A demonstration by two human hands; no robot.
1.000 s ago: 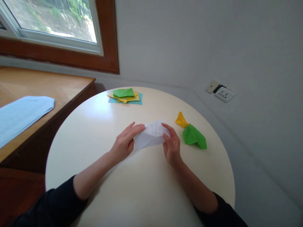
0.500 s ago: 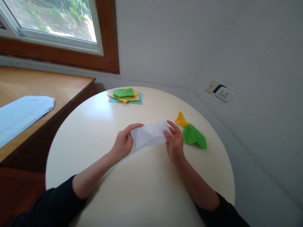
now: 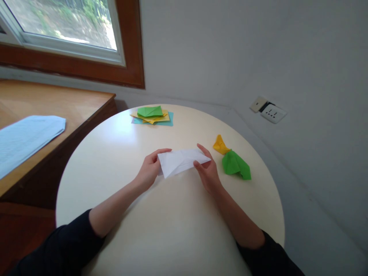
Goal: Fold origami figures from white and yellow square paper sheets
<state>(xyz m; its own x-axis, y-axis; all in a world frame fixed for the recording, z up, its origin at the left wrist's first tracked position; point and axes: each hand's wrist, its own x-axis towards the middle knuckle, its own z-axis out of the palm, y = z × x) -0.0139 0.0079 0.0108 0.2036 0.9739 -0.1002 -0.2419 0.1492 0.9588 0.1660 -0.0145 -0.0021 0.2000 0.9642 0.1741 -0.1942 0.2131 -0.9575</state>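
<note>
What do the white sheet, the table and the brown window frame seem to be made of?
Sheet: thin paper, matte, by its crisp fold edges and pointed corners.
Table: perhaps laminate or painted board; smooth, slightly glossy, by the bright glare on top.
Window frame: probably varnished wood, by its reddish-brown colour, though the grain is unclear.

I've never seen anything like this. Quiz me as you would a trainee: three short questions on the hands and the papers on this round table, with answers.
1. What do the left hand and the right hand both hold?
2. True or false: at the right, the yellow folded piece lies farther from the person than the green folded piece.
3. Which colour tops the paper pile near the far edge of the table? A) blue B) green C) white

Key:
1. The white paper.
2. True.
3. B.
</note>
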